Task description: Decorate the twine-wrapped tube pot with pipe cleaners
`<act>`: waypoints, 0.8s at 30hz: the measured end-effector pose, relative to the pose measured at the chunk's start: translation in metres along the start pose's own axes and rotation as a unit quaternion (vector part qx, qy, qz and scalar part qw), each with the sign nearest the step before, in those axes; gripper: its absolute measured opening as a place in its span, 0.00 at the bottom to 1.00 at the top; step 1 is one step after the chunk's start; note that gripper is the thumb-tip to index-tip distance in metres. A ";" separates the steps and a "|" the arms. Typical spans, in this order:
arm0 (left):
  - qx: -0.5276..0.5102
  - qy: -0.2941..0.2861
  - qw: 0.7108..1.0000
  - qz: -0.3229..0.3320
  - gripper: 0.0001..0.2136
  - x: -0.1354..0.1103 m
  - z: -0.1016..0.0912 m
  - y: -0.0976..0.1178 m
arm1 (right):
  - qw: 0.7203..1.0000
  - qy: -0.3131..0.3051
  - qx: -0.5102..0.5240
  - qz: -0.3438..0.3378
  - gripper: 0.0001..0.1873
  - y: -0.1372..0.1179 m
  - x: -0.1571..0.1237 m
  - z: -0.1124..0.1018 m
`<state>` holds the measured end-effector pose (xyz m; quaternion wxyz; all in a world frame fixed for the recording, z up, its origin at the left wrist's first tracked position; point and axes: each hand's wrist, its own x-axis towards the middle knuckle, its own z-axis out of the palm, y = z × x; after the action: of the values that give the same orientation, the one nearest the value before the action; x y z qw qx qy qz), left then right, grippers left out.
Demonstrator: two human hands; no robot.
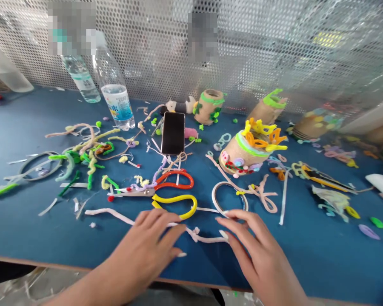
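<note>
A long pale pink pipe cleaner (198, 234) lies along the near part of the blue table (322, 255), knotted in the middle. My left hand (150, 244) rests flat on it to the left of the knot, fingers stretched out. My right hand (252, 246) lies to the right of the knot, fingers spread, fingertips touching the cleaner's end. Just beyond the hands lie scissors (166, 189) with an orange and a yellow handle, and a white ring (230, 196).
A black phone (172, 132) lies mid-table. Cardboard tubes (247, 146) decorated with coloured pipe cleaners stand to the right and at the back. Two water bottles (116, 95) stand back left. Loose pipe cleaners and paper strips litter the table. A perforated metal screen closes the back.
</note>
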<state>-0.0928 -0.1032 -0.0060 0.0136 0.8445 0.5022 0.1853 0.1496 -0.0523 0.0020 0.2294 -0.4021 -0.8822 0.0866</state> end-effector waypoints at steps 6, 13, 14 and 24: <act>-0.050 -0.027 0.998 -0.003 0.05 0.017 0.025 0.014 | 0.997 -0.005 -0.041 -0.071 0.12 -0.001 0.036 -0.005; -0.232 -0.005 0.970 -0.071 0.11 -0.014 -0.004 -0.009 | 0.964 -0.180 -0.069 -0.182 0.18 -0.009 0.094 0.028; -0.252 0.003 0.963 -0.094 0.12 -0.016 -0.009 -0.012 | 0.963 -0.204 -0.069 -0.164 0.19 -0.011 0.103 0.032; -0.366 0.097 0.903 -0.202 0.05 -0.002 -0.057 -0.034 | 0.962 -0.271 -0.028 0.003 0.06 -0.027 0.130 0.043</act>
<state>-0.1404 -0.0972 0.0393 0.3102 0.6386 0.5578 0.4299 0.0373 0.0287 0.0167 -0.0299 -0.3726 -0.9122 0.1678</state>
